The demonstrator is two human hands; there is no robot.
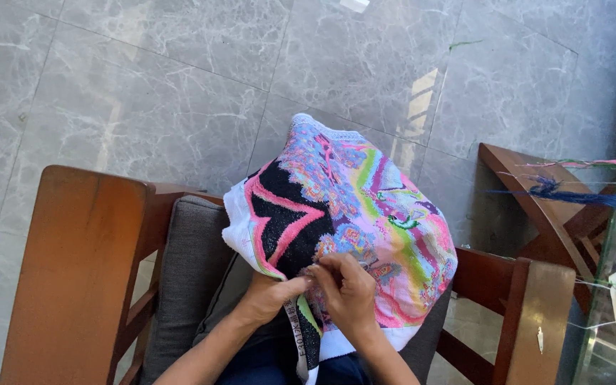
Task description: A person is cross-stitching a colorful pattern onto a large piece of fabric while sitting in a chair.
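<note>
Left hand: our left hand (269, 296) was curled shut at the near edge of the embroidery cloth (351, 214), thumb and fingers pinching the fabric from below.

Right hand: our right hand (351, 289) lay on top of the cloth just beside the left, its fingertips (320, 269) drawn together on the stitched surface; whether they held a needle we could not tell.

Cloth, place: the cloth sat on our lap over the chair's grey cushion (190, 264), bulging upward and away from both hands, its printed white border strip (295, 335) hanging down between our forearms.

Cloth, handling: we judged it light and soft, limp where unsupported and apt to slide off the lap. The white unstitched margin (235, 224) looked the safest hold, since the dense pink, black and green stitching seemed easy to snag.

Chair: the wide wooden arm (80, 271) stood at our left, the narrower one (540, 314) at our right.

Side table: beyond the right arm, loose threads (579, 192), blue and pink, trailed over a wooden table (529, 192).

Floor: grey marble tiles (180, 85) lay farthest off.
</note>
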